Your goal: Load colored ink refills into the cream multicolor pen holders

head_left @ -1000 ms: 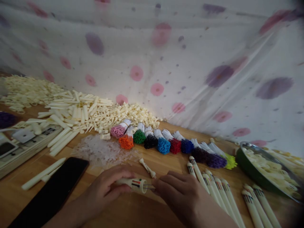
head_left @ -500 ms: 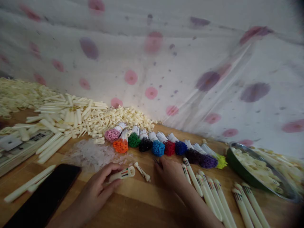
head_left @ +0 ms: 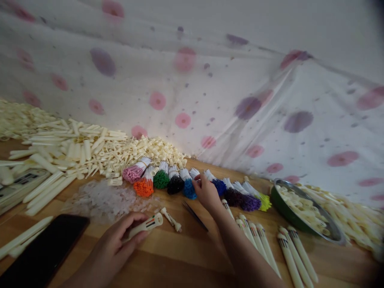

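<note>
My left hand [head_left: 120, 240] is closed around a cream multicolour pen barrel [head_left: 147, 225], whose open end points right and whose slots show coloured sliders. A small cream pen part [head_left: 171, 219] lies just right of that barrel. At the white ends of the red pen refill bundle [head_left: 195, 172], the fingers of my right hand [head_left: 207, 192] are pinched together; what is between them is hidden, as is most of the bundle. Dark tweezers [head_left: 195, 216] rest on the table between my two hands.
Refill bundles in several colours, like the orange one [head_left: 144, 187], form a row. Behind lie heaped cream pen parts [head_left: 120, 150]. Clear plastic bits [head_left: 102, 200] and a phone [head_left: 48, 248] are at left. Pens [head_left: 295, 256] and a green bowl [head_left: 288, 214] of parts stand right.
My right hand has let go of the tweezers, which now lie on the table, and has moved up to the red refills. My left hand still holds the pen barrel. The view has shifted slightly right.
</note>
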